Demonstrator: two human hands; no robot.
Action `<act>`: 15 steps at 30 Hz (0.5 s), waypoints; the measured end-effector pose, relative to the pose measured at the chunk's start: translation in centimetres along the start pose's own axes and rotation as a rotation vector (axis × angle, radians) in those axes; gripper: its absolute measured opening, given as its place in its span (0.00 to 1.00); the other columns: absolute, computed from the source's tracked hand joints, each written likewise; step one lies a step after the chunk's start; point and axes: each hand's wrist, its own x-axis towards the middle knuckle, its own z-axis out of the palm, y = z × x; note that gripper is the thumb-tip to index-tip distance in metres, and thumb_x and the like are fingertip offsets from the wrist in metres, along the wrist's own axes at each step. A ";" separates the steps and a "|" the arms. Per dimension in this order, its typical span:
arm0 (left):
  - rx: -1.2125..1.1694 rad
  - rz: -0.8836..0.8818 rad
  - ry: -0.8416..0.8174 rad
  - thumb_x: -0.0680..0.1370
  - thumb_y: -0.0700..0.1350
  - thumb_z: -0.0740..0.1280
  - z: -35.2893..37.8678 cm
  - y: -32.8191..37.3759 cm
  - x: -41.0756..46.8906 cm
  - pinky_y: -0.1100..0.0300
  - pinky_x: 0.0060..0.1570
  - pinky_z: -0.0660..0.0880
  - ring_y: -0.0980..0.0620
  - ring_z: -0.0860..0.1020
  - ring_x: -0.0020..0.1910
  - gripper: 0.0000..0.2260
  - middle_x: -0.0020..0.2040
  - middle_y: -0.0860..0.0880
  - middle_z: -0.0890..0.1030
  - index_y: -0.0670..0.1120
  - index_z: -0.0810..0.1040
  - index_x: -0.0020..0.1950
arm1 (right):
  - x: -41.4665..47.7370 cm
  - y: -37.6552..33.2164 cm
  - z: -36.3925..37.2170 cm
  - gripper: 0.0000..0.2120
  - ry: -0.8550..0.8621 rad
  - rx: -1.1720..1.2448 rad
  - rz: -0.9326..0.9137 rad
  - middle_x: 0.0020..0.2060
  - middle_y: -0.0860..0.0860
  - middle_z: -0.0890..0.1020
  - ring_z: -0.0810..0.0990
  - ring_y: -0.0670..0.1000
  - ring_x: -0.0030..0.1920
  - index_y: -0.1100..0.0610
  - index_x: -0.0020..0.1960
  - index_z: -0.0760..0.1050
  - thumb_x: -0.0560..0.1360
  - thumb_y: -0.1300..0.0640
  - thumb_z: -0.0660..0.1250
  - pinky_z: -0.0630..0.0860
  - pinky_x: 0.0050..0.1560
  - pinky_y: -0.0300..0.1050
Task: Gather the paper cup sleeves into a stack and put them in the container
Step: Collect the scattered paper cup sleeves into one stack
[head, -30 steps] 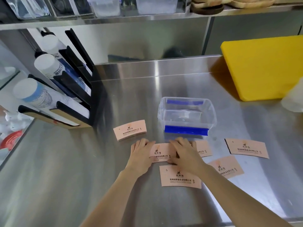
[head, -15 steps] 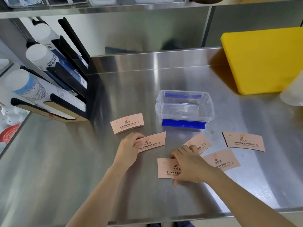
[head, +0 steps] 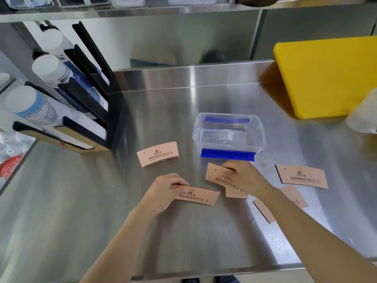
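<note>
Paper cup sleeves point(head: 157, 154) lie scattered on the steel counter point(head: 61, 201) in front of the clear container point(head: 259, 137).
Head view: the left hand point(head: 163, 193) pinches one sleeve point(head: 196, 196) by its end, front-left of the container; the right hand point(head: 247, 178) pinches another sleeve point(head: 215, 175) just before the container's blue clip. One sleeve sits left of the container, others to its front-right. Behind and to the container's right leans a yellow cutting board point(head: 326, 76).

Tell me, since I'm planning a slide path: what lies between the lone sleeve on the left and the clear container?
Nothing: in the head view, bare steel counter separates the lone sleeve from the clear container.
</note>
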 end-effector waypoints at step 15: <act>-0.102 -0.018 0.203 0.72 0.40 0.69 3.0 0.1 0.1 0.59 0.43 0.71 0.50 0.78 0.45 0.20 0.46 0.54 0.76 0.63 0.64 0.45 | -0.6 -0.7 1.0 0.16 -0.217 0.031 -0.051 0.48 0.45 0.79 0.75 0.46 0.48 0.51 0.59 0.75 0.73 0.60 0.64 0.71 0.45 0.34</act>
